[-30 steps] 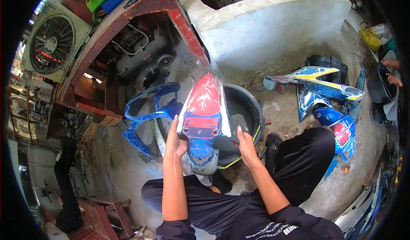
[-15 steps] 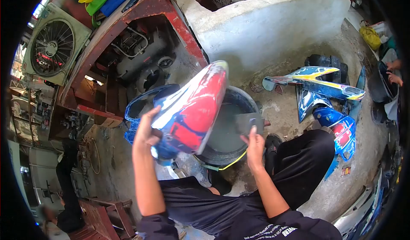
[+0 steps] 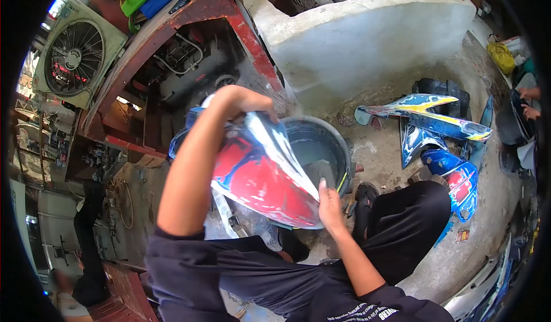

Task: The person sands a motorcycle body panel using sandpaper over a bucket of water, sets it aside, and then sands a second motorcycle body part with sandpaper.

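Observation:
A red, white and blue curved panel (image 3: 261,178) is held over my lap, its pointed end toward the lower right. My left hand (image 3: 244,101) grips its far upper edge, the fingers bent over it and partly hidden. My right hand (image 3: 330,207) is at the panel's right tip and pinches a dark grey sheet (image 3: 320,174). Behind the panel stands a black tub (image 3: 344,150) with greyish water in it, partly covered by the panel.
Blue, yellow and white panels (image 3: 427,115) lie on the floor to the right, with a blue and red piece (image 3: 459,178) nearer. A low white wall (image 3: 367,41) runs behind. A red frame (image 3: 252,41) and a fan (image 3: 73,58) are at left. Another person's hands (image 3: 531,104) show far right.
The panel has turned so its pointed end swung from the top to the lower right. My left hand has moved up to its far edge; my right hand is now beside its tip.

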A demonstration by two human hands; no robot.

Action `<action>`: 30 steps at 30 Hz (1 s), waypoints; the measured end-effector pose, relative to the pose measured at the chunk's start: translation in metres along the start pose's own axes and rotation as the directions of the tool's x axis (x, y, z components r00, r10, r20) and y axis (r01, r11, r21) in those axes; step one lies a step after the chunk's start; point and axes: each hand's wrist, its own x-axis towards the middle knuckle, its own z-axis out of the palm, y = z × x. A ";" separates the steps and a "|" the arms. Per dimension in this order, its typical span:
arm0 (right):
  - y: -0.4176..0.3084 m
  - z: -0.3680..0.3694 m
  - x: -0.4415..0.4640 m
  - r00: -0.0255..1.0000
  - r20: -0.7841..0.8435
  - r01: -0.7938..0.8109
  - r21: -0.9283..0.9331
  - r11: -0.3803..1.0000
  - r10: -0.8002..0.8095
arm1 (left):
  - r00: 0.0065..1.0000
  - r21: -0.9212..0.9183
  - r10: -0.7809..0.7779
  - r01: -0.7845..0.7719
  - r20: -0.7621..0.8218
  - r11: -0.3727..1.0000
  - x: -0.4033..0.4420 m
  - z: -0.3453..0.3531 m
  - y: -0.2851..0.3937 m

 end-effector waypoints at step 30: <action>0.013 0.015 0.024 0.984 -0.174 -0.046 -0.424 0.905 -0.031 | 0.630 -0.695 -0.332 -0.708 -0.702 0.126 0.054 0.248 -0.125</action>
